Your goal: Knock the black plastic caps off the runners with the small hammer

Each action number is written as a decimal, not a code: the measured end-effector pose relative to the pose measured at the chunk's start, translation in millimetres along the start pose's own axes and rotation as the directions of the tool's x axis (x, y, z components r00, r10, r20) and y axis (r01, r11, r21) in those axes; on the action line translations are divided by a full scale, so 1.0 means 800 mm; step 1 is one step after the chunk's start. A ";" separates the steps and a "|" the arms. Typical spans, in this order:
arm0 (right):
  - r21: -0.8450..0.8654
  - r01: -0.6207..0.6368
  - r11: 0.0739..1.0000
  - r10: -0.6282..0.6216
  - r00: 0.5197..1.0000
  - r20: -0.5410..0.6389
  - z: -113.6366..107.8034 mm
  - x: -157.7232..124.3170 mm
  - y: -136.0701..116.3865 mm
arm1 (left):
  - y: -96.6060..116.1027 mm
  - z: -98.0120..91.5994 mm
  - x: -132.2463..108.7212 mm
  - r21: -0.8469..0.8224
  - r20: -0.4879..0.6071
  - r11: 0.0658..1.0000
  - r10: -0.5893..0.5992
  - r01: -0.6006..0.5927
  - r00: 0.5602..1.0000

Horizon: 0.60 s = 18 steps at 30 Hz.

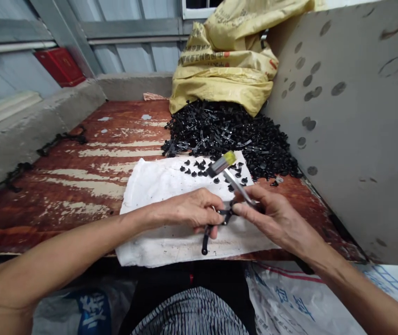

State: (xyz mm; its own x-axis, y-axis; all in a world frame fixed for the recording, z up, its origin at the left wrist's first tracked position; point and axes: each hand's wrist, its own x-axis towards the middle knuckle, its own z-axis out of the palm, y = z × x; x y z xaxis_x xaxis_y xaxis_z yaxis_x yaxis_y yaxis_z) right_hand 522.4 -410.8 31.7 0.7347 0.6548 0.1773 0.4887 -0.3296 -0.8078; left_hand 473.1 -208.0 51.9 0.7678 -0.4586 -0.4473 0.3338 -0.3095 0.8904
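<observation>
**Tool tip meets the small black part**

The fingers (210, 210) of the left hand (188, 211) are curled and pinching a black strap piece (206, 238) by its upper end, and its tail hangs down towards the near edge of the cloth. Facing them from the right, the fingers (246, 209) of the right hand (275, 218) are pressed together round the shaft of a screwdriver (221, 164). Its yellow and black handle sticks up and away, and its tip is down at the spot where the two hands meet. The contact point itself is hidden between the fingertips.

From where I stand this looks like the fitting stage, with the tool working at the held end of the piece. I judge that it calls for a steady left pinch so the piece cannot twist, and a tip kept seated, not sliding off.

Both hands hover over a white cloth (157, 186) spread on the rusty red worktop (97, 153). A few loose black studs (199, 170) lie on the cloth's far side. Beyond them is a large heap of black parts (233, 130), backed by a yellow sack (226, 60). A grey board (352, 130) leans along the right.
</observation>
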 end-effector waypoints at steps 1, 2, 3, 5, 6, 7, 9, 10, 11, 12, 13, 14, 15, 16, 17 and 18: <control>0.076 -0.034 0.997 0.029 0.998 0.062 0.004 0.003 -0.002 | 0.000 0.001 -0.003 0.078 0.035 0.997 0.025 -0.028 0.999; 0.148 -0.075 0.986 0.060 0.993 0.102 0.008 0.005 -0.003 | -0.002 0.000 -0.006 0.150 0.033 0.987 0.051 -0.056 0.998; 0.215 -0.124 0.969 0.099 0.987 0.124 0.011 0.005 -0.005 | -0.005 -0.003 -0.010 0.205 -0.015 0.976 0.082 -0.077 0.997; 0.349 -0.247 0.904 0.220 0.969 0.117 0.016 0.003 -0.007 | -0.015 -0.009 -0.019 0.223 -0.217 0.971 0.139 -0.089 0.966; 0.414 -0.304 0.858 0.290 0.952 0.098 0.018 0.000 -0.008 | -0.020 -0.012 -0.025 0.179 -0.336 0.980 0.143 -0.086 0.931; 0.474 -0.345 0.810 0.352 0.933 0.076 0.021 -0.002 -0.008 | -0.026 -0.014 -0.030 0.117 -0.427 0.990 0.126 -0.084 0.895; 0.561 -0.365 0.743 0.427 0.904 0.024 0.027 -0.005 -0.008 | -0.035 -0.013 -0.038 0.002 -0.476 0.996 0.080 -0.090 0.876; 0.581 -0.358 0.731 0.440 0.898 -0.001 0.031 -0.006 -0.009 | -0.038 -0.011 -0.040 -0.035 -0.452 0.994 0.081 -0.108 0.888; 0.585 -0.350 0.731 0.441 0.898 -0.013 0.036 -0.007 -0.009 | -0.039 -0.007 -0.041 -0.054 -0.424 0.990 0.098 -0.133 0.900; 0.580 -0.347 0.737 0.434 0.901 -0.013 0.040 -0.007 -0.011 | -0.038 -0.004 -0.040 -0.062 -0.404 0.986 0.116 -0.154 0.907; 0.569 -0.352 0.743 0.426 0.905 0.003 0.044 -0.008 -0.013 | -0.036 0.000 -0.037 -0.065 -0.401 0.984 0.124 -0.163 0.908; 0.558 -0.360 0.748 0.416 0.909 0.029 0.048 -0.009 -0.015 | -0.032 0.002 -0.034 -0.070 -0.409 0.985 0.116 -0.158 0.905; 0.547 -0.371 0.750 0.408 0.911 0.057 0.050 -0.010 -0.017 | -0.028 0.004 -0.030 -0.081 -0.423 0.987 0.093 -0.140 0.901; 0.536 -0.382 0.753 0.402 0.912 0.084 0.051 -0.012 -0.019 | -0.023 0.005 -0.026 -0.100 -0.435 0.989 0.056 -0.110 0.899; 0.525 -0.390 0.756 0.399 0.911 0.101 0.051 -0.014 -0.020 | -0.019 0.004 -0.023 -0.123 -0.437 0.990 0.014 -0.075 0.900; 0.515 -0.393 0.762 0.400 0.911 0.103 0.050 -0.016 -0.019 | -0.015 0.002 -0.019 -0.143 -0.433 0.989 -0.023 -0.043 0.901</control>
State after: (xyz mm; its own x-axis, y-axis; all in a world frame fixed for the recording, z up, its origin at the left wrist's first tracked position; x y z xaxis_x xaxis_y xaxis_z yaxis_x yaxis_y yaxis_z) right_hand 486.5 -386.7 19.4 0.8161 0.5346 -0.2196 -0.1588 -0.1580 -0.9746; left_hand 456.4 -198.8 47.8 0.9208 -0.0457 -0.3873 0.3752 -0.1671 0.9118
